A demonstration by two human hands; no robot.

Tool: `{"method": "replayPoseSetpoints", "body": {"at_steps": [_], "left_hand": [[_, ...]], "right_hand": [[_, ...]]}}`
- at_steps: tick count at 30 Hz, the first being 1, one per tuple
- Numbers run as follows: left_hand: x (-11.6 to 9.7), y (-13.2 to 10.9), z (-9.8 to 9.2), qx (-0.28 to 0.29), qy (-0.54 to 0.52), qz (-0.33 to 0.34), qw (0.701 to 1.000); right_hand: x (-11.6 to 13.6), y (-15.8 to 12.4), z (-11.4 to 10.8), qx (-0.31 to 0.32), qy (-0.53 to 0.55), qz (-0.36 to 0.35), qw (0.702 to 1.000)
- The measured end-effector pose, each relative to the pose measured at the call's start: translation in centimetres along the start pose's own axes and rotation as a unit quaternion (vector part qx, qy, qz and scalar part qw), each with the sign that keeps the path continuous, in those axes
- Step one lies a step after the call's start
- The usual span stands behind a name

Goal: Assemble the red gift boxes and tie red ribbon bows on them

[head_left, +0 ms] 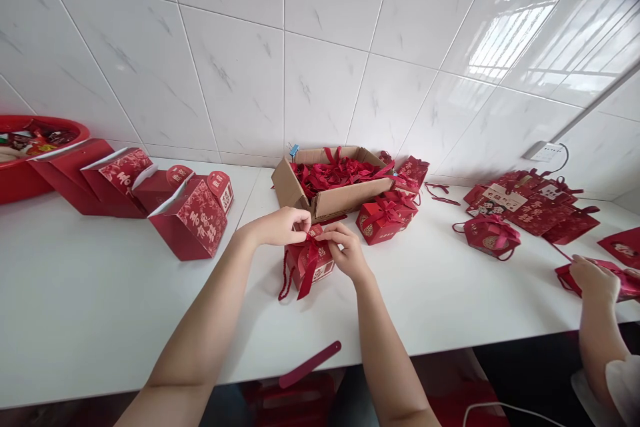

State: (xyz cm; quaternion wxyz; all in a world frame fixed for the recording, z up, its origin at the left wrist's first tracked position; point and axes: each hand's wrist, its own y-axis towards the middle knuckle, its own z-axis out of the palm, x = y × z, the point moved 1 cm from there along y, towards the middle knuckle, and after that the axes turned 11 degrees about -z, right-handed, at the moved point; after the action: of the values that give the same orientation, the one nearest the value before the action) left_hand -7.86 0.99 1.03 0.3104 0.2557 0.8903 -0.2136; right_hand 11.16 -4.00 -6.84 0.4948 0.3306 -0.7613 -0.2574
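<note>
A red gift box (296, 265) with gold print stands on the white table (125, 327) in front of me, a cord handle hanging at its left side. Across its top lies a red ribbon (311, 265), one tail draped down the front. My left hand (286, 225) pinches the ribbon at the top from the left. From the right, my right hand (349, 248) has its thumb and fingers closed on the ribbon too. The exact shape of the knot between my fingertips is partly hidden. A dark red strip (310, 365) with a hole lies at the table's front edge.
Behind the box stands an open cardboard box (345, 199) full of red ribbons. Unclosed red boxes (193, 223) line the left, beside a red basin (20, 177). Bow-tied boxes (383, 221) stand right of the carton. Far right, another person's hand (595, 278) works on a red box.
</note>
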Motion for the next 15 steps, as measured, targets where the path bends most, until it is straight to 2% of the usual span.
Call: {"method": "replayPoseSetpoints", "body": {"at_steps": [8, 15], "left_hand": [[0.15, 0.16, 0.26, 0.017, -0.042, -0.02, 0.999], [-0.08, 0.22, 0.34, 0.013, -0.029, -0.025, 0.999]], "right_hand": [[-0.04, 0.01, 0.06, -0.005, -0.007, -0.009, 1.0], [0.09, 0.03, 0.07, -0.021, -0.007, -0.017, 1.0]]}}
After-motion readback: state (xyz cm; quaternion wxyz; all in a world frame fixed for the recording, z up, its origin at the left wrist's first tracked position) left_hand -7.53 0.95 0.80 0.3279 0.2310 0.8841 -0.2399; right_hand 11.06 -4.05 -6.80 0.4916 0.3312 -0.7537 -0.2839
